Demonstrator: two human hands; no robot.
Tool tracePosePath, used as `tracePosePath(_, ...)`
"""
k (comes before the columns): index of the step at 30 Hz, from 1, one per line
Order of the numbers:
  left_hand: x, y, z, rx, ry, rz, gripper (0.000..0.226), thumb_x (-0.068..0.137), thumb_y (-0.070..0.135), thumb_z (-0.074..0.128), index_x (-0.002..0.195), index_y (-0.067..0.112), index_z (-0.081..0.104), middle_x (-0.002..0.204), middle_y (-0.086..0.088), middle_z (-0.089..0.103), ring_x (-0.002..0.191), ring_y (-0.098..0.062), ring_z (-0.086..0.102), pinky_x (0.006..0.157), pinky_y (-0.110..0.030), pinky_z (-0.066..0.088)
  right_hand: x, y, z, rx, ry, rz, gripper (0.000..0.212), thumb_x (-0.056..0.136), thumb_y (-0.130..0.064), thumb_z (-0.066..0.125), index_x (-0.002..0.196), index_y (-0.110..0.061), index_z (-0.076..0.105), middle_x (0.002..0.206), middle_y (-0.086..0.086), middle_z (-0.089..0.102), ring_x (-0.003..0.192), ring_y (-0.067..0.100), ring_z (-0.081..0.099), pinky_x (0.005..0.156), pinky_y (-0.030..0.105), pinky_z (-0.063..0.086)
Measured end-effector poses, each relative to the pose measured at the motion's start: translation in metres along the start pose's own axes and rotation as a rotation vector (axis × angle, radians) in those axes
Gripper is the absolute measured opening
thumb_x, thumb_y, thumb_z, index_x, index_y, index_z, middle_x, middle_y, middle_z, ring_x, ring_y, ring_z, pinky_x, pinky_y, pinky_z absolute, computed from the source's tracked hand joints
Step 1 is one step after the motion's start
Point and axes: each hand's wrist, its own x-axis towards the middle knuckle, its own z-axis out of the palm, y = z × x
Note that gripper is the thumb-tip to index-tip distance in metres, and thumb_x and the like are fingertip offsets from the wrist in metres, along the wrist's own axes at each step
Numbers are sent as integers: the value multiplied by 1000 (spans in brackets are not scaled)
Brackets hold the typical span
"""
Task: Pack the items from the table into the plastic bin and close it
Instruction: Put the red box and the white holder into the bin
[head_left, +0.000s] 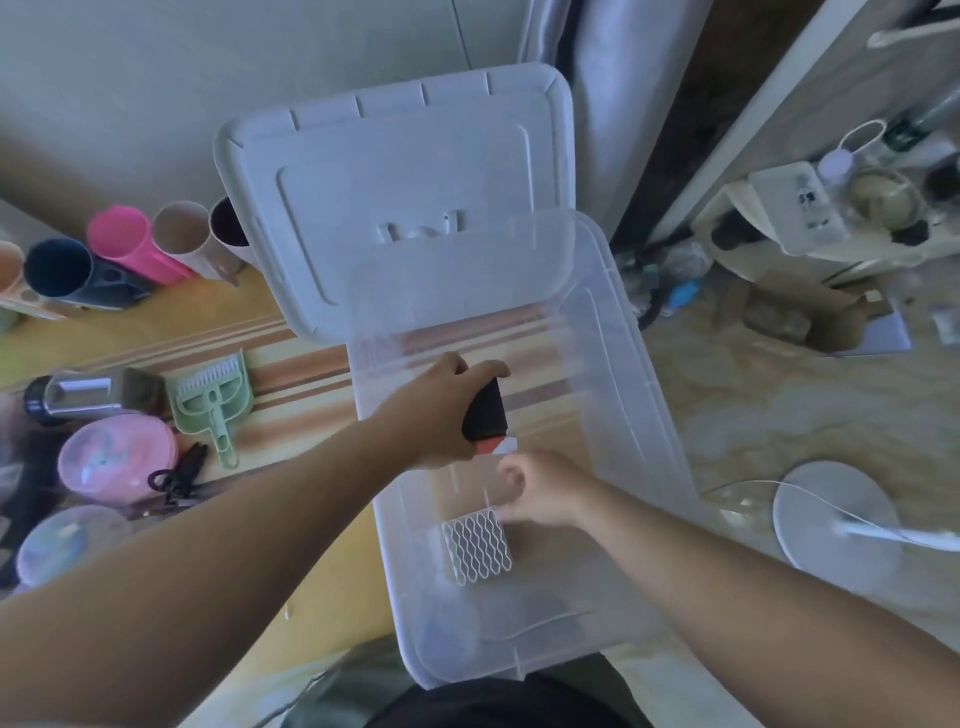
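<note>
The clear plastic bin (644, 415) stands open at the table's right edge, its white lid (395, 171) leaning upright behind it. My left hand (441, 410) reaches into the bin and grips a black object with a red end (485, 415). My right hand (540, 493) is also inside the bin, fingers curled at the edge of a white lattice rack (478, 545) that lies on the bin's floor. Whether it grips the rack is unclear. On the table wait a green dustpan-and-brush set (213, 400), black scissors (179, 475), a pink lidded bowl (117, 460) and a steel bottle (91, 397).
Several cups, among them a pink cup (127, 241) and a dark blue cup (60, 270), lie at the table's back left. A bluish lidded bowl (67, 543) sits at the near left. A white fan base (836, 519) stands on the floor to the right, beyond it clutter and a shelf.
</note>
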Motion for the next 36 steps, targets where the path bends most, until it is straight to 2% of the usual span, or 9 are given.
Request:
tracePosePath(5, -9, 9, 7, -73, 60, 45, 116, 77, 40, 86, 161, 45, 5, 133, -4, 52, 113, -28, 58, 86, -33, 52, -35, -25, -42, 185, 309, -208, 102, 78, -44, 86, 158, -47, 22, 147, -16, 47, 125, 7, 56, 97, 28, 50)
tracePosePath(12, -34, 19, 10, -42, 92, 166, 129, 82, 0, 67, 152, 59, -24, 137, 0, 51, 113, -25, 58, 84, -41, 58, -46, -49, -46, -22, 433, -456, 81, 81, -33, 86, 149, -38, 42, 146, -13, 50, 129, 11, 56, 100, 34, 55)
tracePosePath(16, -60, 9, 10, -59, 191, 100, 115, 82, 10, 70, 160, 50, -4, 163, 1, 24, 129, -29, 53, 84, -41, 60, -20, -60, -55, -31, 446, -410, 68, 77, -28, 85, 136, -39, 53, 130, -14, 59, 119, 9, 59, 98, 32, 54)
tracePosePath(19, -83, 1, 18, 142, 457, 103, 87, 72, 7, 76, 149, 30, 44, 143, -7, 53, 114, -34, 63, 73, -40, 61, 15, -76, -68, -89, 471, -430, 72, 74, -34, 88, 137, -34, 53, 129, -10, 59, 118, 13, 58, 96, 29, 50)
tracePosePath(21, -92, -9, 31, 287, 422, 181, 64, 66, 18, 79, 127, 29, 66, 117, 0, 69, 107, -29, 66, 94, -48, 57, 39, -92, -80, -125, 452, -421, 81, 75, -31, 91, 144, -26, 51, 137, -3, 54, 122, 16, 54, 97, 29, 46)
tracePosePath(23, -99, -17, 44, 348, 335, 244, 37, 69, 35, 71, 106, 37, 77, 101, 11, 73, 105, -21, 65, 119, -48, 34, 62, -107, -90, -174, 445, -440, 84, 75, -26, 91, 147, -19, 49, 141, 4, 50, 126, 22, 52, 103, 35, 46)
tracePosePath(25, -103, -20, 46, 306, 283, 246, 28, 73, 43, 65, 96, 39, 80, 95, 16, 74, 101, -16, 64, 123, -47, 21, 81, -116, -92, -216, 438, -455, 84, 76, -22, 90, 149, -19, 49, 141, 6, 46, 127, 25, 52, 103, 34, 45)
tracePosePath(30, -102, -22, 48, 286, 290, 254, 26, 73, 38, 65, 94, 35, 80, 93, 13, 73, 99, -18, 64, 125, -42, 20, 103, -111, -80, -227, 456, -446, 89, 85, -17, 86, 159, -35, 40, 147, 3, 38, 128, 23, 53, 103, 32, 49)
tracePosePath(36, -127, -30, 52, 213, 415, 200, 34, 87, 36, 67, 120, 27, 71, 135, -10, 60, 134, -33, 50, 121, -46, 33, 101, -107, -63, -338, 649, -419, 90, 93, -7, 78, 163, -40, 32, 139, 11, 41, 99, 31, 65, 81, 35, 55)
